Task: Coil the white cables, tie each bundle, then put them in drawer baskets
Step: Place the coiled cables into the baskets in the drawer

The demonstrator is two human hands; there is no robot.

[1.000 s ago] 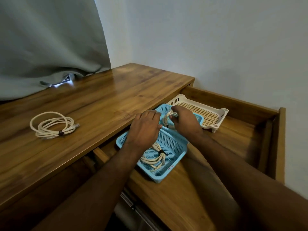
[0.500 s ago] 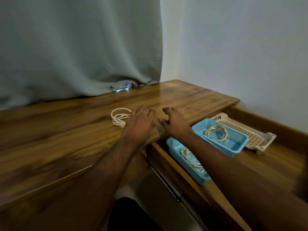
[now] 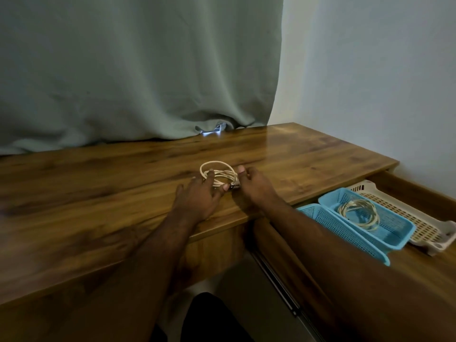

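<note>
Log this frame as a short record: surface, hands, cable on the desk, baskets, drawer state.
surface: wooden desk, grey curtain behind it
left hand: fingers on the near side of the coiled cable
right hand: at the coil's right edge, thumb touching it
coiled cable: flat on the desk, not lifted
drawer: open, at right
blue baskets: near one, contents hidden; far one holds a coiled cable
white basket: no cable visible

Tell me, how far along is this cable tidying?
One coiled cable already lies in the upper blue basket in the open drawer. The left hand and right hand are closing on the last coil on the desk. It still needs a basket; the white basket looks empty.
</note>
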